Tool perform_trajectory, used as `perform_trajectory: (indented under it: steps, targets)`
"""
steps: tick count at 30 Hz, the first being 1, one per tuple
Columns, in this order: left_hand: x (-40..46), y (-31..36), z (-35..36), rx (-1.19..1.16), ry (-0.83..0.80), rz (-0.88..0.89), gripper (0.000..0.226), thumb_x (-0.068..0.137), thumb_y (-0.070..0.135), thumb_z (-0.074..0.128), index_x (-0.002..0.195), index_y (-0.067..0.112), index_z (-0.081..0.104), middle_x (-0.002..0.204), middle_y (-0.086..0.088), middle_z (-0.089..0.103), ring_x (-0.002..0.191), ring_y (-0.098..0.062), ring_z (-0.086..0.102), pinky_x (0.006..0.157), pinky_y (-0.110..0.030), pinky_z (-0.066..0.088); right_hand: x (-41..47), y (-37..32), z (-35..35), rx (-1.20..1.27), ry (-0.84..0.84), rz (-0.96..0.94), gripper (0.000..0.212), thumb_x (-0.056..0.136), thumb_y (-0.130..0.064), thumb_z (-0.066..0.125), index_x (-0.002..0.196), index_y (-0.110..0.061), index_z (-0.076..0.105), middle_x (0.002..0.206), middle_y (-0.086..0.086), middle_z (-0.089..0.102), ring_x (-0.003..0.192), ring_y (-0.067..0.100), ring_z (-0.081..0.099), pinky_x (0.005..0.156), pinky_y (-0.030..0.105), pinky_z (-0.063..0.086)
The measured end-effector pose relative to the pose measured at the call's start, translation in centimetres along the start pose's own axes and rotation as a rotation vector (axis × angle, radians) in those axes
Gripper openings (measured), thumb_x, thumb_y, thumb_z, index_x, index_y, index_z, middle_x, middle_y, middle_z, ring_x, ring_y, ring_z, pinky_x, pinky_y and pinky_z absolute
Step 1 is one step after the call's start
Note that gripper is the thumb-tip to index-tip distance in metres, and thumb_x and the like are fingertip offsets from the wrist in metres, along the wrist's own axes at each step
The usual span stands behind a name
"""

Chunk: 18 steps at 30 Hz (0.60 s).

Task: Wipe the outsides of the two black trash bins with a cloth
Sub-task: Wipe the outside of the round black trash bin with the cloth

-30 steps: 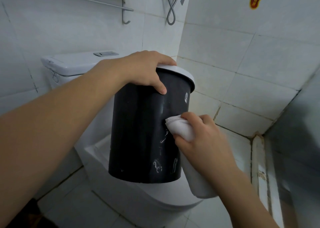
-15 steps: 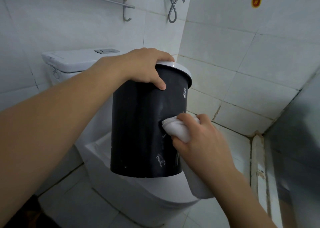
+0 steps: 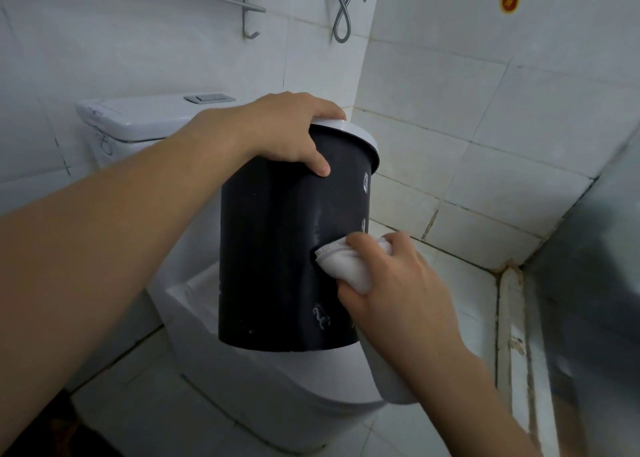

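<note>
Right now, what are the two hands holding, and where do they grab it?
The left hand grips the black bin at its top rim. The right hand holds a bunched white cloth, pressed against the bin's side.

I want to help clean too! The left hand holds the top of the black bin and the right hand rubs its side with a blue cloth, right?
Nearly. The cloth is white, not blue, as the head view shows. The rest holds: the left hand grips the top of the black bin and the right hand rubs its side.
</note>
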State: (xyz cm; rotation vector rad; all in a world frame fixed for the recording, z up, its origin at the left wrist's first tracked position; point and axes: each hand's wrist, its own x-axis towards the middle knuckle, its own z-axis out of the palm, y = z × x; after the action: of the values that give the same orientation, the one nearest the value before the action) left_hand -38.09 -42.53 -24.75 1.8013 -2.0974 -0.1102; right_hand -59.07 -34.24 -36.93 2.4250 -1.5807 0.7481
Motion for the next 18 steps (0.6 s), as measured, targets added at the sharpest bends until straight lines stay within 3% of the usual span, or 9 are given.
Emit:
perform_trajectory:
  steps: [6,12,15,18]
  targets:
    - [0.2,-0.1,0.0,0.013,0.005,0.003,0.083,0.072,0.04,0.083,0.145,0.041,0.042,0.145,0.01,0.049,0.131,-0.021,0.046,0.103,-0.036,0.038,1.9,0.2,0.2,0.048,0.039,0.062,0.033,0.084,-0.04,0.057,0.116,-0.036,0.053,0.104,-0.001,0.046,0.077,0.019,0.042,0.056,0.029,0.034]
    - [0.3,-0.3,0.1,0.009,0.007,0.001,0.084,0.072,0.04,0.083,0.145,0.041,0.041,0.146,0.009,0.049,0.131,-0.022,0.046,0.102,-0.035,0.037,-0.7,-0.3,0.2,-0.019,-0.023,0.002,0.037,0.073,-0.038,0.063,0.109,-0.036,0.057,0.095,-0.002,0.05,0.07,0.019,0.048,0.046,0.023,0.022]
    - [0.1,-0.4,0.1,0.007,0.013,-0.002,0.082,0.074,0.04,0.082,0.145,0.041,0.041,0.146,0.009,0.049,0.131,-0.022,0.046,0.1,-0.034,0.037,-1.3,-0.3,0.3,-0.025,-0.036,-0.013,0.038,0.07,-0.037,0.066,0.107,-0.036,0.058,0.092,-0.002,0.051,0.068,0.02,0.052,0.045,0.023,0.026]
    - [0.0,-0.3,0.1,0.009,0.017,0.0,0.082,0.074,0.04,0.082,0.146,0.04,0.041,0.146,0.009,0.049,0.131,-0.022,0.046,0.1,-0.033,0.036,0.0,-0.2,0.1,-0.013,0.007,0.005,0.033,0.079,-0.037,0.06,0.111,-0.036,0.055,0.098,-0.001,0.048,0.074,0.019,0.047,0.051,0.027,0.032]
